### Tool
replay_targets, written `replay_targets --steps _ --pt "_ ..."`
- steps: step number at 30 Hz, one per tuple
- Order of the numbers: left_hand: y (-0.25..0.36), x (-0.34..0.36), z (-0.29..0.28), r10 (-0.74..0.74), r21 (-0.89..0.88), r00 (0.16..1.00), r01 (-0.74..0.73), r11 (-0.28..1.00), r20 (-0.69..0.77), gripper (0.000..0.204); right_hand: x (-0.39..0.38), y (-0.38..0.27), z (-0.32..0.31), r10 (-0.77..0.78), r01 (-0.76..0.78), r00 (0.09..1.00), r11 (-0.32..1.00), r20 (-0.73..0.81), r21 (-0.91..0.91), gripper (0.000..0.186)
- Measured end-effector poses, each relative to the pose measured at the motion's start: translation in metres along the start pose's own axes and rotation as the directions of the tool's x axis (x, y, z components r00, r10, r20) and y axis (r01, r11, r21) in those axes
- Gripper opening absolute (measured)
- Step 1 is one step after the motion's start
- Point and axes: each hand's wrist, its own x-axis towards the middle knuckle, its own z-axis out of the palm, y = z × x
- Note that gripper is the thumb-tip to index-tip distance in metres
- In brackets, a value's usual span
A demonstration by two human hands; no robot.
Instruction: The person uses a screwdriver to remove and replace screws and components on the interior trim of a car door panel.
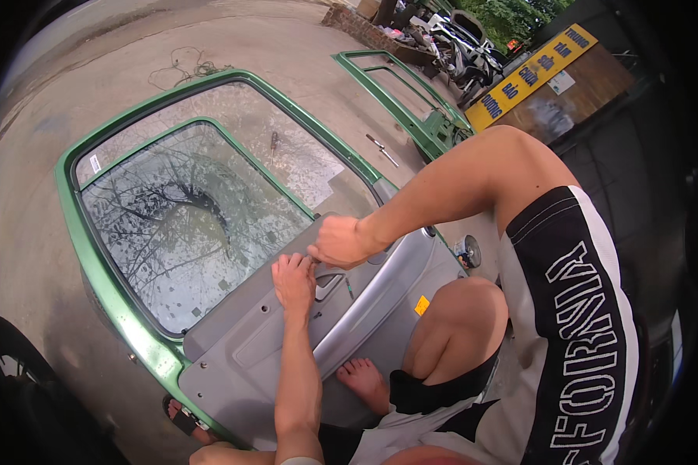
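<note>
A green car door (110,273) lies flat on the ground, its window glass (209,225) reflecting tree branches. Grey trim panel (248,341) covers its near side, with a silver armrest (372,298) and a handle recess (332,285). My left hand (293,280) lies palm down on the panel's upper part, fingers stretched toward the window edge. Right beside those fingertips, my right hand (340,242) is closed in a fist over the panel; whatever it may hold is hidden. My bare foot (363,381) rests on the panel below the armrest.
Another green door frame (399,101) lies farther off, near a long-handled metal tool (382,151). A screwdriver (274,141) shows within the window opening. A round can (467,252) stands right of the door. Tangled cord (186,70), a yellow sign (531,76) and a wheel (15,368) surround the area.
</note>
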Motion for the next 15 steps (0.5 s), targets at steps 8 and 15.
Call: replay_targets --steps 8,15 --pt "0.007 0.008 0.003 0.008 -0.025 1.0 -0.008 1.0 -0.02 0.011 0.033 0.008 -0.002 0.277 -0.86 0.408 -0.203 0.87 0.468 0.037" --pt "0.004 0.003 0.003 -0.02 0.061 0.999 0.017 0.998 0.045 0.011 0.009 -0.001 0.007 -0.104 0.128 0.975 0.985 0.194 -0.114 0.043"
